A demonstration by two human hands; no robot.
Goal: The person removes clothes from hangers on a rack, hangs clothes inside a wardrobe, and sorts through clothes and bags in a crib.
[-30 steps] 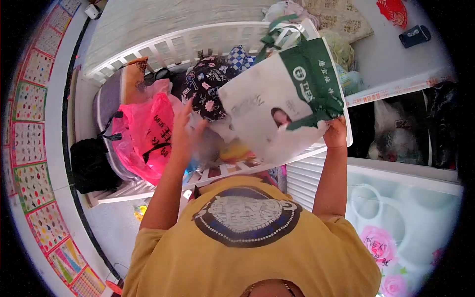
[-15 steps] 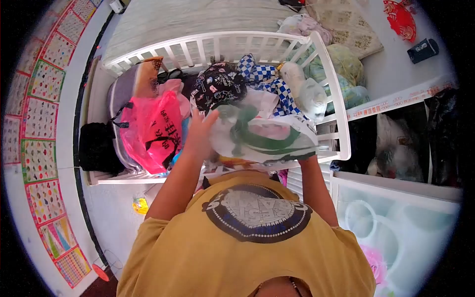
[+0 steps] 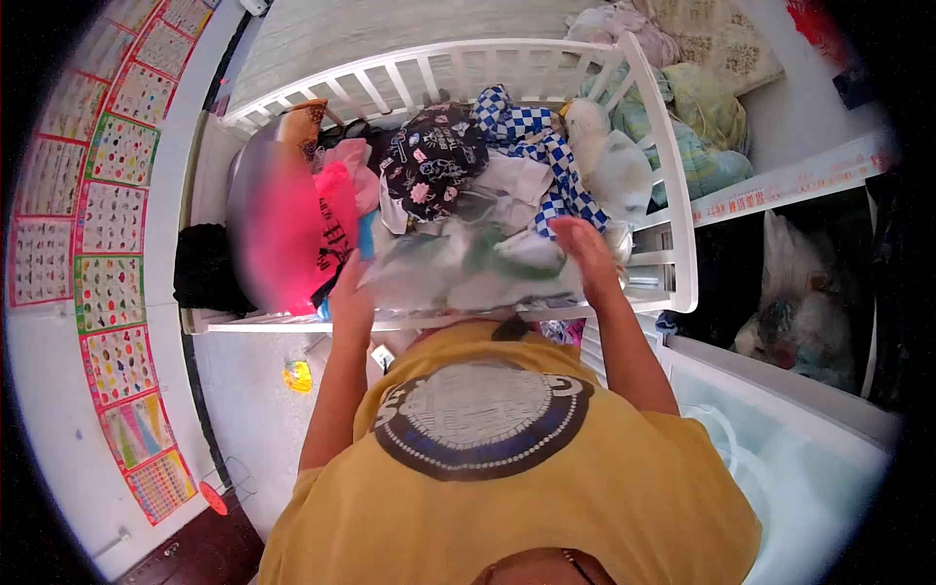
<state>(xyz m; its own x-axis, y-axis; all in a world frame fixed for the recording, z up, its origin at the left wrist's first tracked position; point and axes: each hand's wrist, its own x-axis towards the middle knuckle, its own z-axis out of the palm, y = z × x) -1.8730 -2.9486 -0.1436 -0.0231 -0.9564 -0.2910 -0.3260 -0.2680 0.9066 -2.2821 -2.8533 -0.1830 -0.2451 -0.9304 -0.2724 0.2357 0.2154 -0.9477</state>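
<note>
A translucent white plastic bag with green print (image 3: 444, 265) lies at the near side of the crib, blurred by motion. My left hand (image 3: 351, 300) is at the bag's left edge, between it and a bright pink plastic bag (image 3: 285, 234) with black lettering. On the opposite side, my right hand (image 3: 591, 263) is raised beside the bag, its fingers stretched out flat. Both hands look open, and I cannot tell whether either touches the bag. Behind it lie a black patterned cloth (image 3: 434, 161) and a blue-and-white checked cloth (image 3: 558, 166).
The white crib's slatted rail (image 3: 429, 73) runs along the far side, with its end rail (image 3: 673, 185) at right. A black furry item (image 3: 210, 268) hangs over the left end. Stuffed open compartments (image 3: 795, 292) stand right; wall charts (image 3: 112, 214) line the left.
The white-and-green bag has gone lower and flatter onto the pile. My right hand has come out from under its edge and risen; my left hand has moved down and left.
</note>
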